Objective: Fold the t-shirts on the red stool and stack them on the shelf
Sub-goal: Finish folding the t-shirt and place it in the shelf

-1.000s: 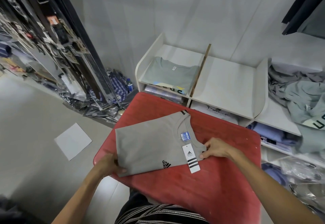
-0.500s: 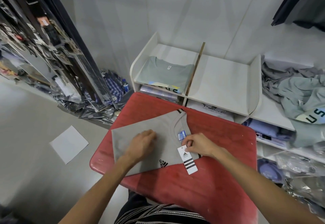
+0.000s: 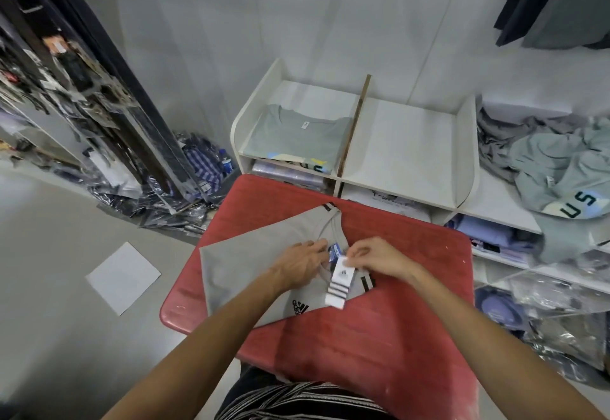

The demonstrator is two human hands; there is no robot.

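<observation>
A folded grey t-shirt [image 3: 251, 261] with a black logo lies on the red stool [image 3: 379, 327]. My left hand [image 3: 302, 259] rests flat on the shirt beside the collar, fingers straight. My right hand [image 3: 374, 256] pinches the top of the white hang tag [image 3: 340, 284] at the collar. Behind the stool stands the white shelf [image 3: 406, 145]. Its left compartment holds a folded grey-green t-shirt [image 3: 297, 132]; the right compartment holds nothing.
A heap of unfolded grey shirts [image 3: 554, 159] lies on the shelf section at the right. Bagged clothes [image 3: 541, 301] fill the lower shelves. Plastic-wrapped packets [image 3: 185, 195] pile on the floor at the left, near a white sheet [image 3: 123, 277].
My left hand has moved from the shirt's lower left corner across to the collar. My right hand has shifted from the shirt's edge onto the hang tag and lifted its top end.
</observation>
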